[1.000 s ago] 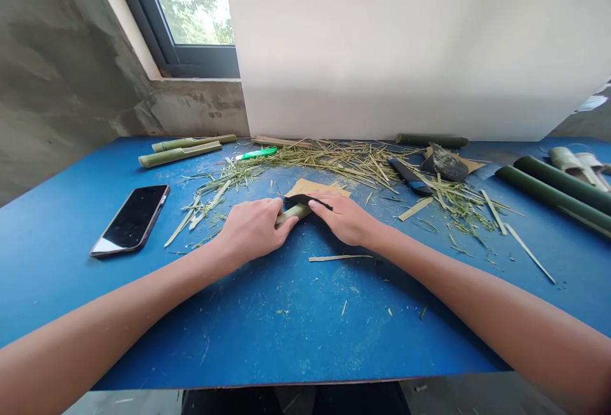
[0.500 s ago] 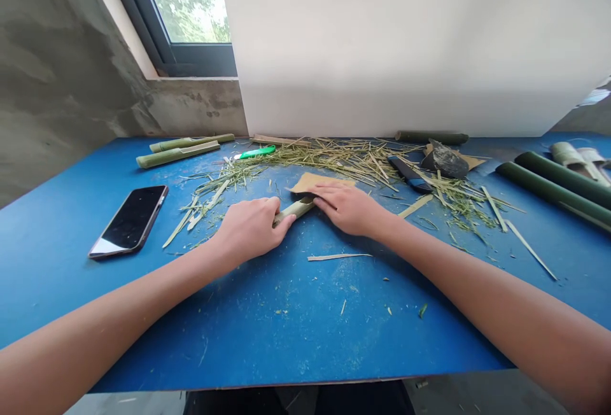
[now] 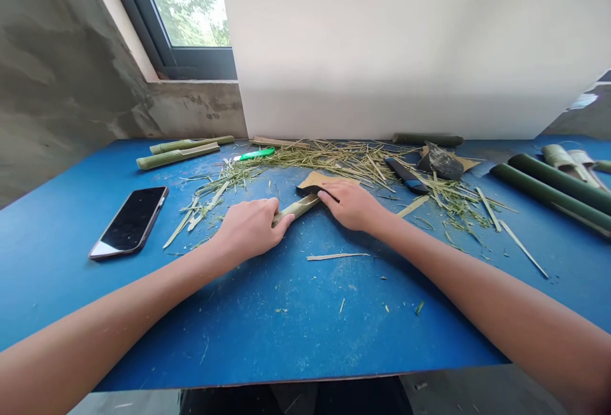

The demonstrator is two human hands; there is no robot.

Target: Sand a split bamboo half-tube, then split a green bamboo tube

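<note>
Head view: left hand (image 3: pixel 251 229) grips bamboo stick (image 3: pixel 296 209) well back from table's edge (image 3: pixel 296 382).

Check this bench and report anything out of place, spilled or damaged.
Bamboo shavings lie strewn across the blue tabletop, the one messy thing here; stray bits reach towards the smartphone, which lies screen-up at the left among the dust. No clear damage shows.

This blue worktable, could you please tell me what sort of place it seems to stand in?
It looks like a bamboo-working bench in an unfinished room: green bamboo tubes lie at the right, bamboo shavings are strewn across the blue worktable, and the left wall is rough, bare concrete.
</note>
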